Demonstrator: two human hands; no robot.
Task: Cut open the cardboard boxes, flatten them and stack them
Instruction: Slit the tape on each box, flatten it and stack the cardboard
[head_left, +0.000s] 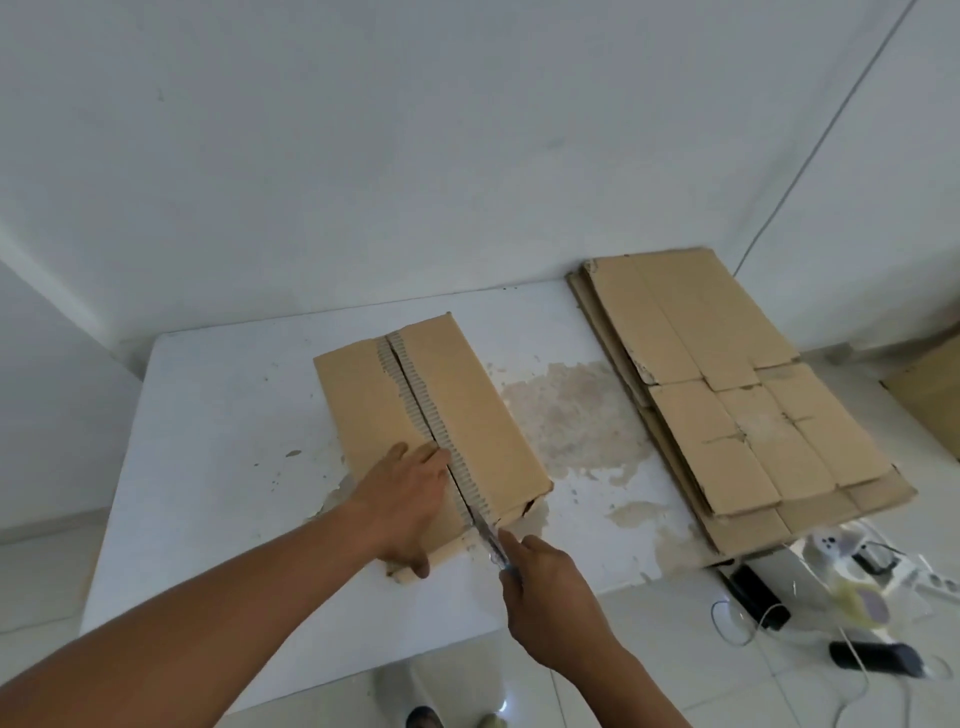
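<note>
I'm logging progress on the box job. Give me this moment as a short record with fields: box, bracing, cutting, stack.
box: cardboard box lying on the white table, top seam ragged, not yet flattened
bracing: left hand presses flat on the box top beside the seam
cutting: right hand grips a knife, blade at the near end of the seam
stack: flattened boxes piled on the table's right side, apart from the box
</note>
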